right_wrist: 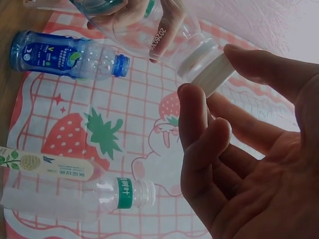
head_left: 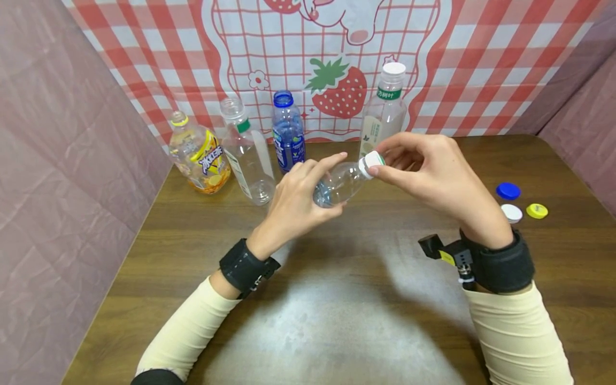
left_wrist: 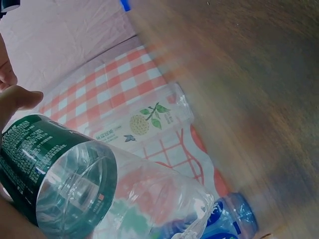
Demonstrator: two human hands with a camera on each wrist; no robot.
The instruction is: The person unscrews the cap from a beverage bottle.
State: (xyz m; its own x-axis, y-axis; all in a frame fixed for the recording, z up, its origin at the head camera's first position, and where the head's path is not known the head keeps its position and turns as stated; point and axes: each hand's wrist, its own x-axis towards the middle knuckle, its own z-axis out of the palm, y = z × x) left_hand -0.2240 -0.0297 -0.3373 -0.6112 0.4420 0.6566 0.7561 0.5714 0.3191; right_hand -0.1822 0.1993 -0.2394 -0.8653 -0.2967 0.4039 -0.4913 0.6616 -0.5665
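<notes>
My left hand (head_left: 299,197) grips a clear plastic bottle (head_left: 343,184) around its body, tilted with its neck up to the right. In the left wrist view the bottle's dark green label (left_wrist: 42,149) and clear base show close up. My right hand (head_left: 433,171) pinches a white cap (head_left: 371,163) between thumb and fingertips at the bottle's mouth. The right wrist view shows the thumb on one side of the cap (right_wrist: 215,75) and the index fingertip on the other, with the cap right at the neck.
Behind the hands stand a yellow-labelled bottle (head_left: 202,155), a clear bottle (head_left: 247,160), a blue bottle (head_left: 289,133) and another clear bottle (head_left: 385,115). A blue cap (head_left: 508,191), a white cap (head_left: 511,213) and a yellow cap (head_left: 537,210) lie at the table's right.
</notes>
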